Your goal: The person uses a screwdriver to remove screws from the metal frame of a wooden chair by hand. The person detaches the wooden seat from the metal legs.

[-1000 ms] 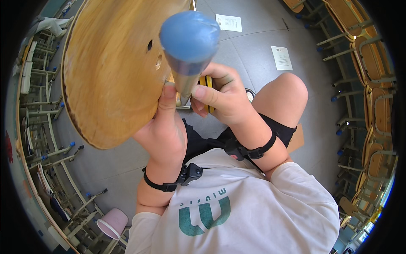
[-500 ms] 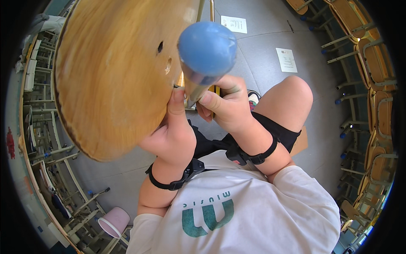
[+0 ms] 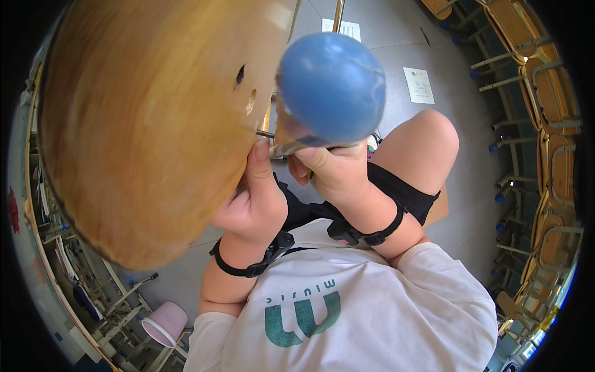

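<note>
A large varnished wooden chair panel (image 3: 149, 130) looms at the left, with two holes near its right side. Beside it, a metal chair leg (image 3: 286, 147) points toward me, ending in a big blue foot cap (image 3: 334, 87). A thin dark bolt (image 3: 265, 133) shows in the gap between panel and leg. My left hand (image 3: 251, 201) is closed at the panel's lower right edge, thumb just below the bolt, other fingers hidden behind the wood. My right hand (image 3: 338, 173) is closed round the leg below the cap. A sliver of yellow shows by its fingers, too small to name.
Stacked wooden chairs (image 3: 558, 167) line the right side. Metal desk frames (image 3: 118, 304) stand on the left, near a pink bucket (image 3: 166, 323). Paper sheets (image 3: 419, 85) lie on the grey floor (image 3: 458, 192) ahead.
The panel and the blue-capped leg have come closer to me; the cap has shifted right and the panel left and down. The bolt between them shows more. Both hands keep their grip.
</note>
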A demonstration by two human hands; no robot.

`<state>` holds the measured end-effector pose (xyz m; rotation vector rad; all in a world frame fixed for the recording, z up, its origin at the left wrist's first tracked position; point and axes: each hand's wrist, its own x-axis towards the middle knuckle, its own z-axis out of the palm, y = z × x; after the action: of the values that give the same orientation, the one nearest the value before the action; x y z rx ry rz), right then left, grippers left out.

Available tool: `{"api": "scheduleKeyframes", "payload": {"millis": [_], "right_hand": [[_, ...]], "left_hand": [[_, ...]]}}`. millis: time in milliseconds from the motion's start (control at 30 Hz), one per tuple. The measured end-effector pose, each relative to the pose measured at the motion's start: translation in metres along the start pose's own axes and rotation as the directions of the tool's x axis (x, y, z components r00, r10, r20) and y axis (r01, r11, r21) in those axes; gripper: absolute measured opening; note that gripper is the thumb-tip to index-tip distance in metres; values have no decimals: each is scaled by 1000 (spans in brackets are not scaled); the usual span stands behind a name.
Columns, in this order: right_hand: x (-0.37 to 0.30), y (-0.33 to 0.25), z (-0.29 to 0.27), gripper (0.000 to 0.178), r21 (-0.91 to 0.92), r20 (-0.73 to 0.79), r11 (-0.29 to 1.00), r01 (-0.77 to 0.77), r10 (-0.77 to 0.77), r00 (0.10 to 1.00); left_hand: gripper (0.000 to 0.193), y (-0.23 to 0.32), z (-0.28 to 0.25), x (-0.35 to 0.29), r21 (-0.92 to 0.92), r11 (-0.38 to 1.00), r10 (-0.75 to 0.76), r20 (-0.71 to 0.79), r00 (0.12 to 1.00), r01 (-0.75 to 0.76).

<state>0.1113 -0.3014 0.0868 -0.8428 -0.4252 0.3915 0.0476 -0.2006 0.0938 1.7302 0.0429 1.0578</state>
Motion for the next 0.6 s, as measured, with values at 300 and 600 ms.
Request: {"api": "scheduleKeyframes", "payload": {"millis": [300,600], "right_hand": [[0,-3,-2,23,-14,17,1000,-9,9,1000],[-6,-1,2,22,-9,-27,999,-48,48,998]], "left_hand": [[18,7,1,2,-2,1000,-21,1,1000,21],[18,7,-3,4,79,997,11,42,999,-15]]}}
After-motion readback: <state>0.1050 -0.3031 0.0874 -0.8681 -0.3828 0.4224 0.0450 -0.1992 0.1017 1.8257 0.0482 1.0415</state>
